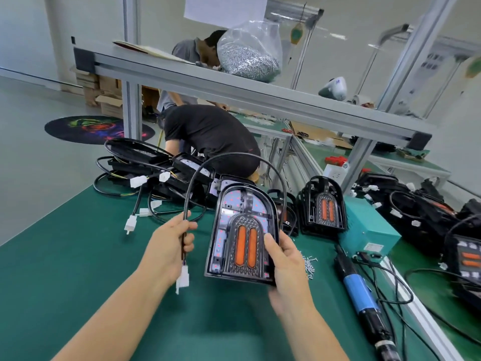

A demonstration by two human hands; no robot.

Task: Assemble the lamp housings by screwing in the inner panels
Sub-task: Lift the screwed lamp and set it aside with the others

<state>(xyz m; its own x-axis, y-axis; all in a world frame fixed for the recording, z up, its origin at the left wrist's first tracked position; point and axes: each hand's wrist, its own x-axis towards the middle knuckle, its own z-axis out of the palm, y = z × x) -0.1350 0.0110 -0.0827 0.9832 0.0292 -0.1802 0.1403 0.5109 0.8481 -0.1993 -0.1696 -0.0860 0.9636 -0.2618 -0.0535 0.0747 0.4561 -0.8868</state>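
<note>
Right hand [287, 267] holding lamp housing [240, 235] by its lower right corner, lifted off the green worktop [78, 256] above its near middle; thumb laid on the front face, other fingers curled behind. Housing tilted face-up toward camera, inner panel [246, 247] with two orange strips seated in it. Left hand [169, 246] gripping the black cable [234, 158] that arcs up and over from the housing; fingers curled round the cable, thumb pressed on top. White plug [183, 278] dangling below that hand on short coloured wires.

Loose screws [308, 261] scattered on the worktop just right of the right hand. Blue electric screwdriver [364, 298] lying near the right edge, tip pointing toward the far side, cord looping off to the right. Teal power box [369, 227] beside the screwdriver tip. Stack of arch-shaped housings [322, 204] standing just left of the box, behind the held one. Pile of black lamp parts with cables and white connectors [156, 170] at the far left corner. More black housings [429, 212] heaped past the right edge rail.

Clear bag of screws [250, 52] on the aluminium shelf [234, 87] overhead. Person in black shirt [208, 134] bent over beyond the far edge; second person in grey behind, mostly hidden by the shelf.
</note>
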